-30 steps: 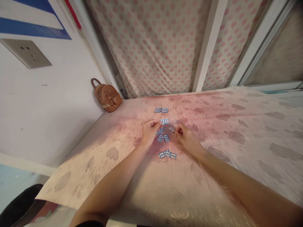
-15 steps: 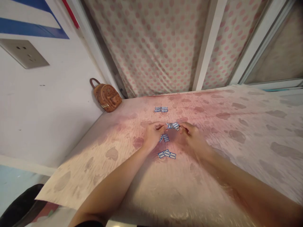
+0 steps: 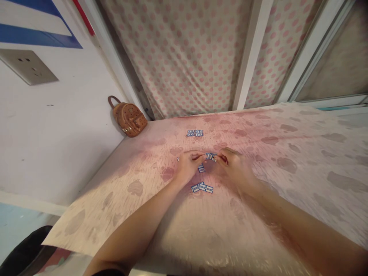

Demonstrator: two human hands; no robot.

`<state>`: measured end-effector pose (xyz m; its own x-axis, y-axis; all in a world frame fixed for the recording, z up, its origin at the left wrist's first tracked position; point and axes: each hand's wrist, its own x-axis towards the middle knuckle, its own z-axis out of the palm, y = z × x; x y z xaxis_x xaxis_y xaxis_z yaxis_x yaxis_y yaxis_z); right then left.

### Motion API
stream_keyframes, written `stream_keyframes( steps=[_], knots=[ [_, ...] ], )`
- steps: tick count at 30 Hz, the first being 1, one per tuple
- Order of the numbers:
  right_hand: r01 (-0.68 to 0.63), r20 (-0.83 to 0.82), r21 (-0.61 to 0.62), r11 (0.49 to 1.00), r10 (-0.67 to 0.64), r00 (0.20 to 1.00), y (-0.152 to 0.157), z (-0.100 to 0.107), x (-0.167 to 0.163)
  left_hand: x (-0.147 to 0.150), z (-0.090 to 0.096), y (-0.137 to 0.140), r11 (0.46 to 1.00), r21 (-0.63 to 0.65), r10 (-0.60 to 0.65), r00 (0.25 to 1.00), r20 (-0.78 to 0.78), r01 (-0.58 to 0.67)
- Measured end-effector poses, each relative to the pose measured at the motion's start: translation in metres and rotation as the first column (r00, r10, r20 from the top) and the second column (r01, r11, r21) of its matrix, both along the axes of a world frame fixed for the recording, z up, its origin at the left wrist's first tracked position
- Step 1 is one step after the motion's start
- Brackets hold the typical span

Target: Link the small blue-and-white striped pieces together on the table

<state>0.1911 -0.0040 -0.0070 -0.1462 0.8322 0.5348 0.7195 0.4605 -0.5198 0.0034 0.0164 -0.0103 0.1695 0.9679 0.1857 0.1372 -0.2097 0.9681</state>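
Note:
Over the middle of the table, my left hand is closed in a pinch at the left end of some small blue-and-white label-like pieces. The fingers of my right hand pinch the right end of the same pieces. Just below my left fingertips lies another blue-and-white striped piece, partly covered by that hand. Nearer to me, a few overlapping blue-bordered pieces lie on the cloth. Farther off is a small group of striped pieces. A sliver of one more shows left of my left hand.
A pink and cream leaf-patterned cloth covers the table. At its back left corner a small brown backpack-shaped bag leans by the wall. A polka-dot curtain hangs behind, and a wall socket is on the left.
My right hand has moved slightly left, toward my left hand. The angled piece between the hands has turned more level, and my left hand covers more of the piece below it.

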Motion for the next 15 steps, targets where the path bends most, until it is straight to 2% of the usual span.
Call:
stream_keyframes(
  steps=[8, 15],
  knots=[
    [0.03, 0.036, 0.021, 0.999, -0.03, 0.999, 0.0002, -0.0016, -0.0004, 0.0, 0.0014, -0.0032, 1.0, 0.011, -0.006, 1.0, -0.02, 0.006],
    [0.014, -0.024, -0.02, 1.0, -0.014, 1.0, -0.0011, 0.0003, -0.0016, 0.001, 0.0019, -0.0037, 1.0, -0.006, 0.001, 0.999, -0.034, -0.001]
  ],
)
